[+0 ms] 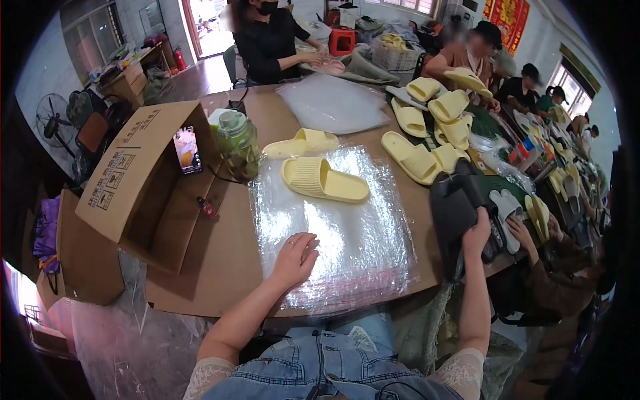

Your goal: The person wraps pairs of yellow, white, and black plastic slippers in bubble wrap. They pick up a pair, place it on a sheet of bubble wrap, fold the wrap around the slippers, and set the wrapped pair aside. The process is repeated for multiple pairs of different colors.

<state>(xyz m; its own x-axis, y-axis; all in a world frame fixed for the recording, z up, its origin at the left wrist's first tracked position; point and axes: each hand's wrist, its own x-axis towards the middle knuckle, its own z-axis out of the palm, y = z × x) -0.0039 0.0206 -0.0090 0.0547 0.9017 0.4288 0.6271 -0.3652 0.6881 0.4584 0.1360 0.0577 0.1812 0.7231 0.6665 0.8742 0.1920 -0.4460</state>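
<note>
My left hand (pixel 295 257) lies flat on a stack of clear plastic bags (pixel 347 233) spread over the brown table (pixel 220 267), fingers slightly apart, holding nothing. A pale yellow slide sandal (pixel 323 180) rests on the far end of the bags, and a second one (pixel 301 143) lies just beyond it. My right hand (pixel 477 233) grips the edge of a black bag-like object (pixel 457 210) at the table's right side.
An open cardboard box (pixel 143 180) lies on its side at left, with a phone (pixel 187 150) and a glass jar (pixel 238 143) beside it. More yellow sandals (pixel 427 127) are piled at back right. Other people sit around the table; another person's hand (pixel 520 233) is near my right.
</note>
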